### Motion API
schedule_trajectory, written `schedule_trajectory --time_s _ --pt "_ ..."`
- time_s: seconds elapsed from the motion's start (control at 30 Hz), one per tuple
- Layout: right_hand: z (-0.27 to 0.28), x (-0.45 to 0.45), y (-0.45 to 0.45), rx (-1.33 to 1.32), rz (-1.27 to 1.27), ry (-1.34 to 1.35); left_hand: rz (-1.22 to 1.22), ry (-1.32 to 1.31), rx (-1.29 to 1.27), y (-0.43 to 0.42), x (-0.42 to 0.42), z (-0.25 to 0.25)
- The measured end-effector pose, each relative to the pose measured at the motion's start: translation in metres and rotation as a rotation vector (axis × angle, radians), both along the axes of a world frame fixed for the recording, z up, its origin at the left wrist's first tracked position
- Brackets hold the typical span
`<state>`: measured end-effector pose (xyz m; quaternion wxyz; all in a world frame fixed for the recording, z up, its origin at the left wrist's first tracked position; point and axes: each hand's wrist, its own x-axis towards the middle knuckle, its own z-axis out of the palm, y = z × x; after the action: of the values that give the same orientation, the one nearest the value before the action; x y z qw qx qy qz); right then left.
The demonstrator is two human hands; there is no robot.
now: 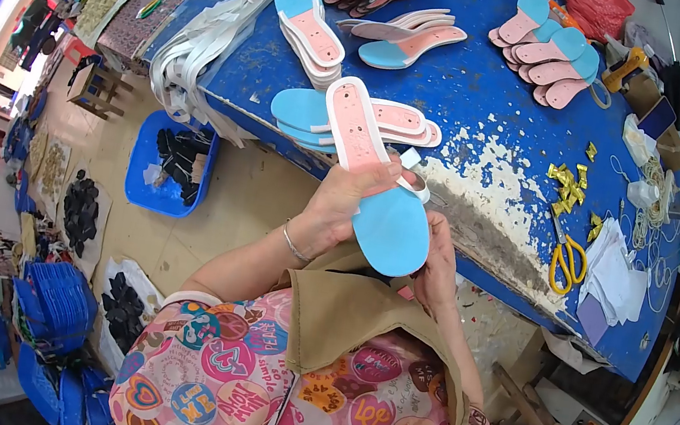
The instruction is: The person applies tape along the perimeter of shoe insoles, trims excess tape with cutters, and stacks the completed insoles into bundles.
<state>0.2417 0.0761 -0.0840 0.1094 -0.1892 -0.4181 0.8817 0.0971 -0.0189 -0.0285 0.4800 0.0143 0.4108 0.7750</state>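
My left hand (340, 199) is closed round the middle of a shoe insole (392, 230), thumb on top. The insole has a blue end towards me and a pink, white-edged end with small holes pointing away. A white strip (418, 190) loops out at its side by my left fingertips. My right hand (438, 265) is closed at the right edge of the blue end, its fingers curled and partly hidden behind the insole. Just beyond, a small pile of similar insoles (298, 107) lies on the blue table (243, 68), partly covered by the held one.
More insole stacks (312, 30) stand across the table, with white strips (207, 42) hanging over its left edge. Yellow-handled scissors (566, 260), white papers (614, 277) and yellow wrapped pieces (568, 188) lie to the right. A blue basin (136, 177) with black pieces is on the floor.
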Motion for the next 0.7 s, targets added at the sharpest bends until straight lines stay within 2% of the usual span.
schedule_trajectory --time_s 0.07,0.17,0.43,0.5,0.53,0.57,0.6,0.63,0.7 --pt "-0.002 -0.009 -0.004 -0.037 -0.079 0.118 -0.004 -0.009 -0.018 -0.003 0.003 -0.002" --pt "-0.002 -0.013 -0.003 -0.026 -0.066 0.160 -0.003 -0.025 -0.054 -0.006 0.005 -0.004" --pt "-0.007 -0.014 -0.002 0.113 -0.028 0.151 0.010 -0.037 -0.163 -0.016 0.005 -0.001" --pt "-0.008 -0.014 -0.002 0.120 -0.067 0.145 0.074 0.067 -0.151 -0.016 0.002 -0.002" --pt "-0.008 -0.012 0.003 -0.012 -0.022 0.146 0.082 0.068 -0.150 -0.017 -0.002 -0.002" --pt "-0.009 -0.011 0.007 -0.146 0.023 0.146 0.040 0.196 -0.176 -0.019 -0.006 -0.001" --pt "0.000 -0.011 0.009 -0.110 0.045 0.167 -0.006 0.320 -0.205 -0.022 -0.009 0.000" --pt "-0.001 -0.012 0.014 -0.114 0.048 0.163 -0.004 0.317 -0.209 -0.024 -0.011 0.000" --pt "-0.002 -0.017 0.025 0.161 0.068 -0.099 -0.079 0.394 -0.159 -0.026 -0.010 0.001"
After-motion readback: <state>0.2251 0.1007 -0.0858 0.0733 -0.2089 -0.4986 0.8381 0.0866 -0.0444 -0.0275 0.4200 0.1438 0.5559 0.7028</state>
